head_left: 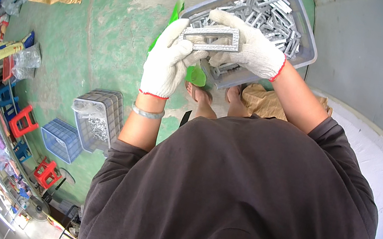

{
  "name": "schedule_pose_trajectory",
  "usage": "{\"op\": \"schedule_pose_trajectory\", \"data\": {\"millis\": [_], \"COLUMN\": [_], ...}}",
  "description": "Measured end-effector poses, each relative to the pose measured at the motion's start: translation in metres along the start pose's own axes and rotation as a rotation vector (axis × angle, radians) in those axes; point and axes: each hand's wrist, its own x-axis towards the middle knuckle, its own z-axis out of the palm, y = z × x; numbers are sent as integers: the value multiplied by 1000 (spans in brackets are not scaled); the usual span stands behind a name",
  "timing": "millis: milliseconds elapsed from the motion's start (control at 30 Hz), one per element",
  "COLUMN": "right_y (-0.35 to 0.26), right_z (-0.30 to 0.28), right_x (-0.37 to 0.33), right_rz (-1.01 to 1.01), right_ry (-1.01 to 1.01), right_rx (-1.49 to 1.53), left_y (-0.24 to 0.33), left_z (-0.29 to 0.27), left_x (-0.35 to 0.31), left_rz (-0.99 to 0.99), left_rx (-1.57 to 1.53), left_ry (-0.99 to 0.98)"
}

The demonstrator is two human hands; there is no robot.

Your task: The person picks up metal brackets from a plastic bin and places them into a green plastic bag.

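Between my two hands is a silver rectangular metal frame [210, 49] with a long open slot through its middle. My left hand [164, 63], in a white knit glove with a red cuff, grips its left end between thumb and fingers. On the right end, my right hand [257, 52], gloved the same way, closes around it with some fingers behind. Just beyond and below the hands stands a grey plastic bin [308, 43], heaped with many similar silver frames [271, 18]. Part of the bin is covered by my hands.
A woven tan sack [261, 101] lies by my feet under the bin. Two plastic crates, one grey [119, 107] and one blue [62, 140], sit on the green floor at left. Red stools [23, 121] and bags line the far left. A grey wall [366, 58] rises at right.
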Motion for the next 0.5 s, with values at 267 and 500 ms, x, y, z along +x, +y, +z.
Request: {"op": "schedule_pose_trajectory", "data": {"millis": [267,500], "right_y": [1,37], "right_z": [-3,1], "right_x": [-3,7], "right_rz": [244,468], "right_ry": [-12,267], "right_rx": [443,436], "left_y": [-8,-50], "left_z": [-13,-112], "left_x": [1,26], "left_rz": [33,-102], "left_rx": [112,873], "left_ry": [-16,619]}}
